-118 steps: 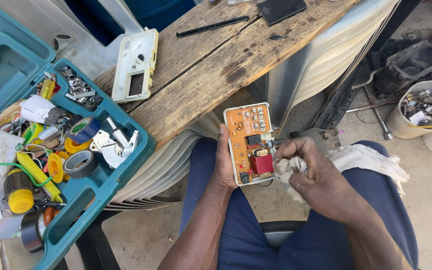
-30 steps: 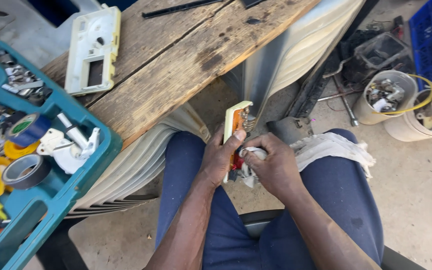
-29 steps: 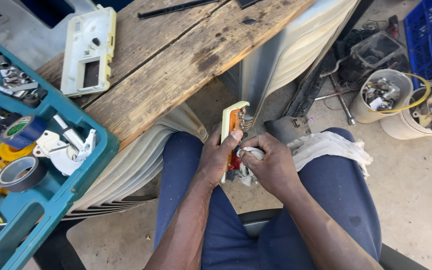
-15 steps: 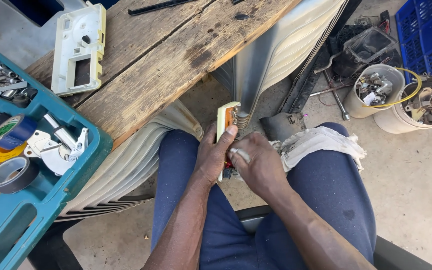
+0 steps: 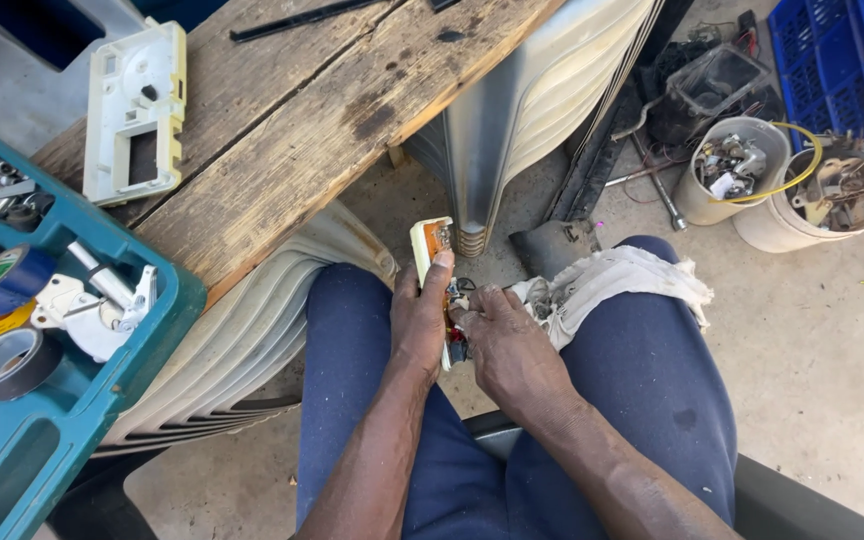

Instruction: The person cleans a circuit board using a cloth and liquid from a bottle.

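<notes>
Orange circuit board [image 5: 435, 240], one, clamped by left hand [image 5: 419, 318] fingers; right hand [image 5: 512, 345] fingers touching it; two buckets [image 5: 737, 165]

Orange circuit board [image 5: 436, 240], off-white rag [image 5: 632, 285], navy trousers [image 5: 642, 390], teal toolbox [image 5: 102, 385], cream plastic cover [image 5: 137, 110], weathered brown desk [image 5: 322, 110], blue crate [image 5: 842, 50].
</notes>
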